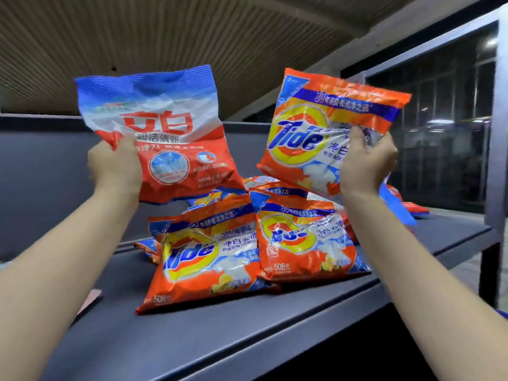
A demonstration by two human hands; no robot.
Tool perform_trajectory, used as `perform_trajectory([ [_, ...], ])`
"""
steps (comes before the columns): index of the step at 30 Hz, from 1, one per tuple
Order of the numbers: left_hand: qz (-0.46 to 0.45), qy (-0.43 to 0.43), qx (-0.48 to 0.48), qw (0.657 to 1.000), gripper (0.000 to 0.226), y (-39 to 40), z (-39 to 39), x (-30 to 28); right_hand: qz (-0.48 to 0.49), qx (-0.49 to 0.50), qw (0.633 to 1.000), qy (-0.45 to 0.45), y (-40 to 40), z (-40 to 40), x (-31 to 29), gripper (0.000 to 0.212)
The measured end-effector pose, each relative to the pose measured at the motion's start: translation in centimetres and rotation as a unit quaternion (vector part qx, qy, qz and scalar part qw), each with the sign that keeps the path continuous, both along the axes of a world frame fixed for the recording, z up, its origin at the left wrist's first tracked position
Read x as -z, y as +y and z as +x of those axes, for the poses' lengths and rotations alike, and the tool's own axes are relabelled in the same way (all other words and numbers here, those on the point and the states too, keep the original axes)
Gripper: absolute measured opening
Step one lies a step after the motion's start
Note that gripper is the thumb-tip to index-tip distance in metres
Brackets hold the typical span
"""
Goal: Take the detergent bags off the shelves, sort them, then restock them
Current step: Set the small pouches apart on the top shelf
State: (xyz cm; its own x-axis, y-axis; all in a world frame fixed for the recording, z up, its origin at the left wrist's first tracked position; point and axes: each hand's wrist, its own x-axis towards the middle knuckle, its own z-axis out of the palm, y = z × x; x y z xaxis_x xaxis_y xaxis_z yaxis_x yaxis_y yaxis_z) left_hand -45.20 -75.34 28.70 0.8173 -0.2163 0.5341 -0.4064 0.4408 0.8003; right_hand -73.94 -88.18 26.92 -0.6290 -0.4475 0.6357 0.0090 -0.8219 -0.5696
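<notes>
Both hands raised (fingers clenched)

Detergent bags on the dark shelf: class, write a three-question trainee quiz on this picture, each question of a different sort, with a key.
1. True or false: the left hand grips an orange Tide bag.
2. Multiple choice: the right hand holds its Tide bag (A) flat on the shelf, (B) lifted above the pile, (C) under the shelf.
3. Fill in: the two front Tide bags lying on the shelf both show the number ___ printed near the bottom.

Key: 1 false, it grips the red, white and blue bag; 2 B; 3 508.
</notes>
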Motion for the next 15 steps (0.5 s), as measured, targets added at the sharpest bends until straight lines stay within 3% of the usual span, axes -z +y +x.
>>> perform_trajectory([
  [3, -0.018, 0.013, 0.006, 1.0, 0.022, 0.1, 0.6, -0.5, 0.074, -0.055, 0.996, 0.007, -2.8, 3.4, -1.2, 0.03],
  [5, -0.034, 0.016, 0.019, 0.999, 0.022, 0.2, 0.5, -0.6, 0.15, -0.081, 0.974, 0.146, -4.1, 6.3, -0.5, 0.061],
  [7, -0.054, 0.016, 0.038, 0.998, 0.021, 0.2, 0.2, -0.7, 0.224, -0.018, 0.912, 0.343, -5.0, 8.4, 1.4, 0.097],
  [8, -0.063, 0.015, 0.05, 0.997, 0.019, 0.1, -0.1, -0.8, 0.248, 0.037, 0.88, 0.403, -5.1, 8.9, 2.3, 0.102],
  [10, -0.075, 0.015, 0.067, 0.995, 0.014, -0.2, -0.6, -1.0, 0.251, 0.095, 0.849, 0.454, -5.3, 9.4, 3.2, 0.086],
  [11, -0.077, 0.018, 0.076, 0.994, 0.012, -0.5, -0.9, -1.1, 0.254, 0.077, 0.846, 0.463, -5.2, 9.5, 3.1, 0.075],
  [15, -0.088, 0.025, 0.113, 0.989, 0.007, -1.8, -2.8, -1.7, 0.28, -0.109, 0.827, 0.475, -5.6, 9.8, 1.8, 0.054],
])
